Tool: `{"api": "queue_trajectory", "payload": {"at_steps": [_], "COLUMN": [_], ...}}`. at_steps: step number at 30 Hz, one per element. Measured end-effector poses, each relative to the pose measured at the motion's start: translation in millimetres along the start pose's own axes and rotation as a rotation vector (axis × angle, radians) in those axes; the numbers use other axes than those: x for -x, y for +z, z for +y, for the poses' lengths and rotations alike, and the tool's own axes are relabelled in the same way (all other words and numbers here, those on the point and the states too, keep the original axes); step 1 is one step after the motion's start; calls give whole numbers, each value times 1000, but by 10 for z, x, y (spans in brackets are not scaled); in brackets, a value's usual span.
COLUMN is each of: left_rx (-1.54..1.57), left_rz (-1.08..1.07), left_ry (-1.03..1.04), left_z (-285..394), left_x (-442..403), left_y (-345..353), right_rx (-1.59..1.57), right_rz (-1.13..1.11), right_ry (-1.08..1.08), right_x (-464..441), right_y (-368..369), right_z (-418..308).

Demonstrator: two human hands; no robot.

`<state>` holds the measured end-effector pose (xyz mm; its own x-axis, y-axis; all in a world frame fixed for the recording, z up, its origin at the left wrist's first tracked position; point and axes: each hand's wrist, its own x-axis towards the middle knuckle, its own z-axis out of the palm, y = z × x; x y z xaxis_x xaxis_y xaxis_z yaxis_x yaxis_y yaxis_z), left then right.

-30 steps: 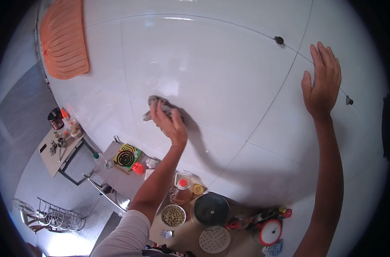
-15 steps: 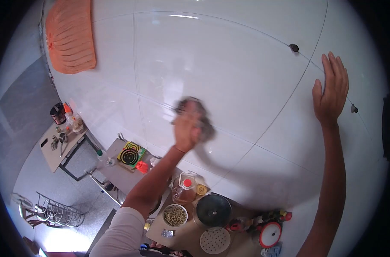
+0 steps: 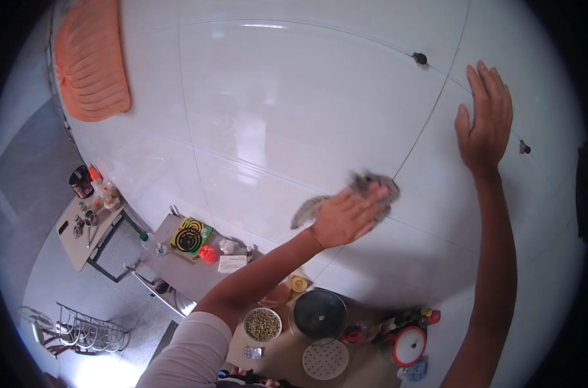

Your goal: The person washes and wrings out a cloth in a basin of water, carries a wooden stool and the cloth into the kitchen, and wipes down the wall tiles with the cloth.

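Observation:
My left hand (image 3: 349,216) presses a grey-brown cloth (image 3: 308,211) flat against the white tiled wall (image 3: 294,116). The cloth bunches beyond the fingertips, a little blurred, and a flap of it sticks out at the left. Part of it is hidden under the palm. Higher up at the right, my right hand (image 3: 486,126) is open with its fingers stretched out. It lies against the wall between two small dark knobs (image 3: 420,59) and holds nothing.
Below the wall, a table holds a bowl of green beans or seeds (image 3: 263,324), a glass-lidded pot (image 3: 319,315), a perforated disc (image 3: 325,359) and several bottles. Left are a mosquito-coil box (image 3: 190,238), a small table (image 3: 80,242) and a metal rack (image 3: 95,328). An orange mesh cover (image 3: 93,61) hangs upper left.
My left hand has slid the cloth to the right and slightly down across the tiles. My right hand stays on the wall, while the whole view shifts a little.

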<state>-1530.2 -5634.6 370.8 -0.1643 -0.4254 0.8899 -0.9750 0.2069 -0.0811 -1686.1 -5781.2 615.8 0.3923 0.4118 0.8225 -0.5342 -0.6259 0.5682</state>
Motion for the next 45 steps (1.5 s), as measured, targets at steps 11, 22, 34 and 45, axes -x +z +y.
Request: {"api": "queue_trajectory", "payload": {"at_steps": [11, 22, 34, 45], "left_rx": [-118, 0, -265, -29], "left_rz": [687, 11, 297, -219], "left_ry": [-676, 10, 38, 298], "left_z": [-1066, 199, 49, 347], "left_x": [775, -163, -1383, 390], "left_y": [-586, 212, -226, 571], "right_rx": [11, -38, -87, -58], "right_rz": [-6, 72, 121, 50], "right_ry": [30, 44, 59, 33], "right_x": [-18, -13, -37, -66], "right_y": [-14, 10, -23, -96], "right_z": [-55, -33, -37, -59]}}
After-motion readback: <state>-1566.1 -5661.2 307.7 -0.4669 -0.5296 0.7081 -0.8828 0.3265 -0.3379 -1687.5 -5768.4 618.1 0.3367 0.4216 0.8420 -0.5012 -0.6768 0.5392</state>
